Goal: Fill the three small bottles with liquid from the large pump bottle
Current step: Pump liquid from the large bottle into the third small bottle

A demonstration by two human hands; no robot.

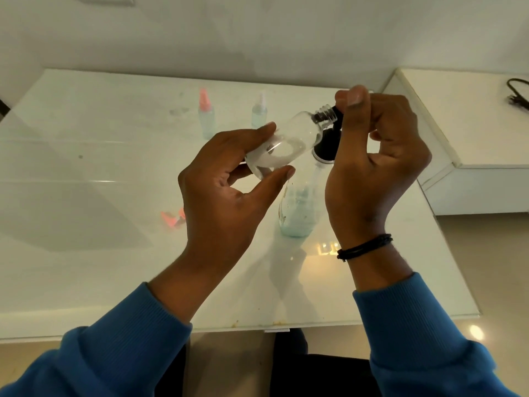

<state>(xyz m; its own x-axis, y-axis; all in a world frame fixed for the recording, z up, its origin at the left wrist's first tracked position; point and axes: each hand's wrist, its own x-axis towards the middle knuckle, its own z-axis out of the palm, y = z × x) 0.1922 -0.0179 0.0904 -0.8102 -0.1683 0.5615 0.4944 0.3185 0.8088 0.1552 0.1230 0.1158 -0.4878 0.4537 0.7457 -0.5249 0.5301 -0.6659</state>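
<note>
**Third bottle tilted to the pump spout**

We hold the uncapped small bottle [289, 144] on its side in our left hand [226, 190], thumb and fingertips curled round its base, so its threaded neck points up and right to meet the black nozzle of the large pump bottle [297, 207]. Our right hand [378, 156] sits on the pump head, fingers curled over it and the thumb pressing at the spout, which is mostly hidden; we judge this tilt lets the liquid run straight into the mouth. The small bottle looks nearly empty, so filling is barely begun.

The pump bottle stands on the glass table [86, 253], near the right edge, with open surface on its left. The pink-capped bottle [206, 116] and white-capped bottle [260, 113] stand upright farther back, well apart from our hands, both apparently holding pale liquid. A loose pink cap [171, 219] lies left of our wrist.
</note>
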